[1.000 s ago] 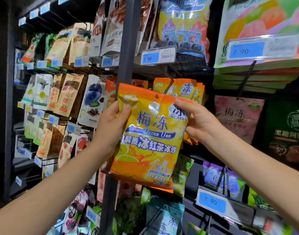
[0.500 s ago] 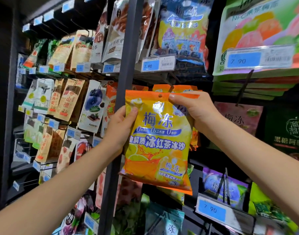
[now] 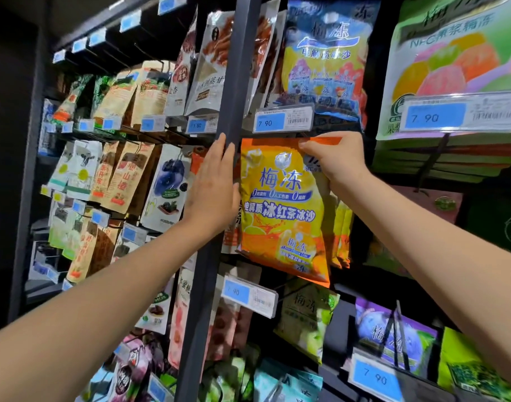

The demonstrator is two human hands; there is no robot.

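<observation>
I see a shop's snack aisle: rows of sealed snack bags [image 3: 168, 184], the orange slush pouch [image 3: 280, 204] among them, crowd the dark racking [image 3: 236, 82], with blue price labels [image 3: 270, 122] reading 7.90 beside printed barcodes

Light falls from the front and above: the packets glow, while the far left and the gaps behind them sink into black. Glare sheens the orange snack packet [image 3: 280, 204] and the clear price-tag holder [image 3: 463, 114]. Wide-angle distortion bends the upright post [image 3: 234, 82]. The green fruit packet [image 3: 451, 53] at the upper right is blurred.
</observation>
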